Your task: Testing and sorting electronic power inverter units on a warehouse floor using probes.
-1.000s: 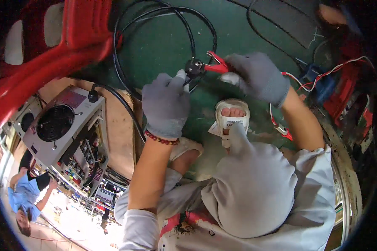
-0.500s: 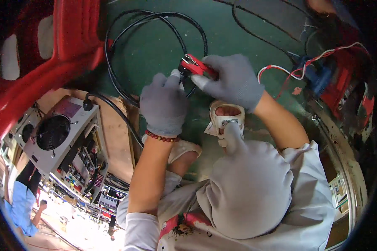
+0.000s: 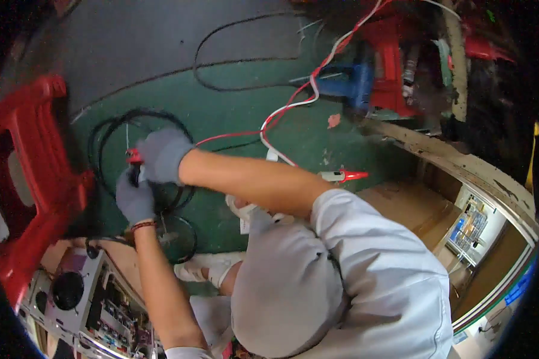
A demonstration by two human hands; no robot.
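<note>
At left centre of the frame, both gloved hands meet over a coil of black cable (image 3: pixel 135 128) lying on the green floor (image 3: pixel 245 119). Right hand (image 3: pixel 161 154), in a grey glove, has its fingers curled closed around a red-handled tool (image 3: pixel 134 157), whose handle tip shows just left of the glove. Left hand (image 3: pixel 135 200), also grey-gloved, sits directly below it, fingers wrapped around the cable and the dark lower end of the tool; the exact pinch cannot be told, as the gloves cover it. Red plastic stool (image 3: pixel 24 173) stands at the far left edge, just beside the hands. Grey equipment box (image 3: pixel 72 293) with a round fan opening occupies the lower left, beneath the left forearm. Person's bent knee in grey cloth (image 3: pixel 281 287) fills the lower centre and blocks the floor behind it. Red and white wires (image 3: pixel 293 102) run from the upper right toward the right forearm. Red-tipped probe (image 3: pixel 344 176) lies on the floor at centre right, well apart from the hands. Blue tool (image 3: pixel 347 84) rests at upper centre right beside red equipment (image 3: pixel 395 60).
</note>
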